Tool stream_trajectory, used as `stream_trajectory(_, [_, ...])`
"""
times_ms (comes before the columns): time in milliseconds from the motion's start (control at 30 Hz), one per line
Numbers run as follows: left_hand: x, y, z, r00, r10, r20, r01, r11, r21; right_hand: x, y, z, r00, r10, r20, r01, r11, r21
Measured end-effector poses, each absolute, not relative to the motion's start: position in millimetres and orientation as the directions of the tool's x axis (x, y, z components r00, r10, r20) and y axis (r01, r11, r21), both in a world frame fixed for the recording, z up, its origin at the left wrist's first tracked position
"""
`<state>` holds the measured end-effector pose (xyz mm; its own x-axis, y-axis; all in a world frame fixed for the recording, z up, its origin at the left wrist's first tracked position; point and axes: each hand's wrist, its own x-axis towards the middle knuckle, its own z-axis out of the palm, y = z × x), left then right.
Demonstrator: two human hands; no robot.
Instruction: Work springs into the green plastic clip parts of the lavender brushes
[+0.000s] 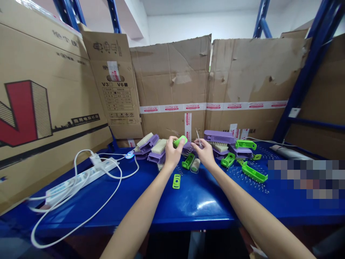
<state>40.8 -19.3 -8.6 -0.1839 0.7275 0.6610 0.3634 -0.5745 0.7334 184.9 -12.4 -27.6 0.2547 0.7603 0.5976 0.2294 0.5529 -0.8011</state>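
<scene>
My left hand (173,151) is closed on a bright green plastic part (180,141), held above the blue table. To its right, my right hand (204,150) pinches a thin metallic piece (198,135) that points upward. Below and between the hands stand another green part (188,161) and a small clear container (195,165). A flat slotted green plate (176,181) lies nearer the front edge. Purple brushes with pale bristles (158,146) sit behind my left hand, and a purple part (219,136) tops a pile behind my right.
A white power strip (81,180) with looping cables lies at the left. Cardboard panels (172,79) line the back. More green parts (253,172) and scattered small metal pieces (260,185) are at the right, beside a blue post (299,79).
</scene>
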Motion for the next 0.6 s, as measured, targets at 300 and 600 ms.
stream_trajectory(300, [40,-22,-9,-0.156,0.640,0.753,0.483,-0.615,0.623,172,-15,-39,0.126,0.814,0.567,0.383,0.488,-0.785])
stream_trajectory(600, [39,-20,-12,-0.098,0.627,0.773,0.518,-0.631,0.578,176,-14,-41,0.198,0.781,0.593,0.499,0.440,-0.746])
